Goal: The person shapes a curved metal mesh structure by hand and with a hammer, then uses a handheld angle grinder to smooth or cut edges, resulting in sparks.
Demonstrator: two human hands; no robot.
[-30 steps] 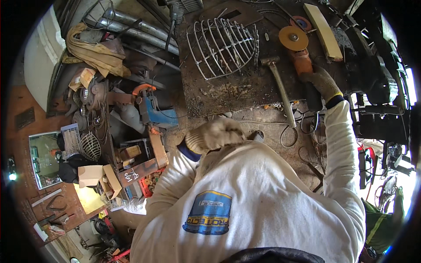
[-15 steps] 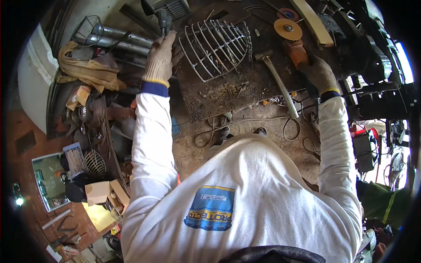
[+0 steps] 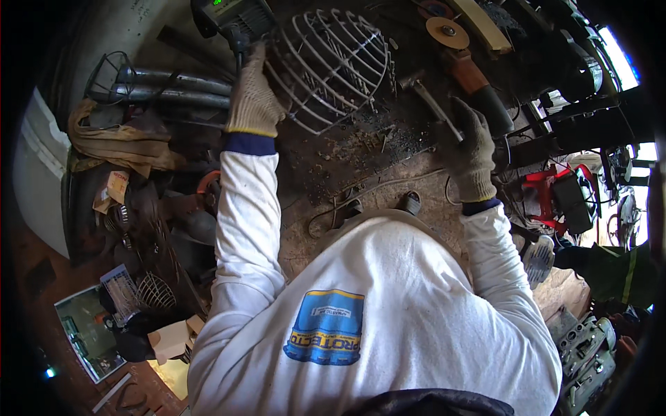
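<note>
Head view. The gloved right hand (image 3: pixel 475 145), on the body of the angle grinder (image 3: pixel 470 73) half a second ago, is now off it; the grinder lies at the far right of the bench (image 3: pixel 340 163), disc end away from the wearer. The right grip is loosely open, fingers extended, with nothing evidently in it; it stands just beside the near end of the handle of the hammer (image 3: pixel 436 104), and whether they touch cannot be told. The gloved left hand (image 3: pixel 255 100) is at the left rim of the wire cage (image 3: pixel 345 62), which is at the far middle of the bench, left of the hammer. Its fingertips are obscured, so the closure of the left grip cannot be told. The cage's left wires, crisp earlier, are now smeared, which suggests that the cage is being shifted. By this reading, the work in hand has passed from grinder to cage
</note>
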